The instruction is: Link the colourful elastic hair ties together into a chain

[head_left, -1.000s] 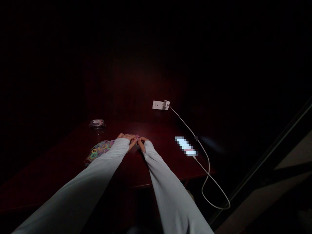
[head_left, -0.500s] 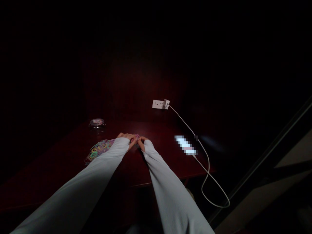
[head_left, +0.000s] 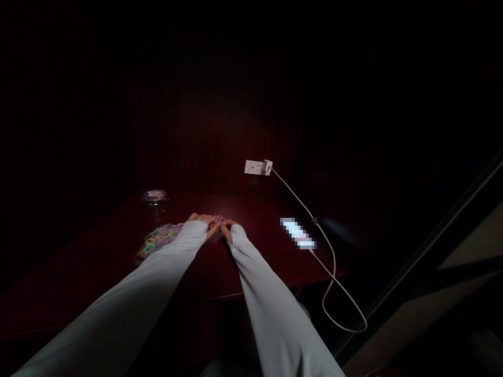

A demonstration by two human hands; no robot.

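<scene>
My left hand and my right hand meet over the dark red table, their fingers closed on a small pink and purple bundle of what look like elastic bands. Both hands touch the bundle from either side. A loose pile of multicoloured bands, with yellow and green rings among them, lies left of my left hand, partly behind the sleeve. The fingertips are small and dim, so their exact hold is hard to make out.
A round clear container stands at the back left of the table. A lit phone lies at the right, its white cable looping past the table edge up to a wall socket.
The whole view has shifted very slightly. Both hands stay together on the pink and purple bundle, with only tiny finger movement.
</scene>
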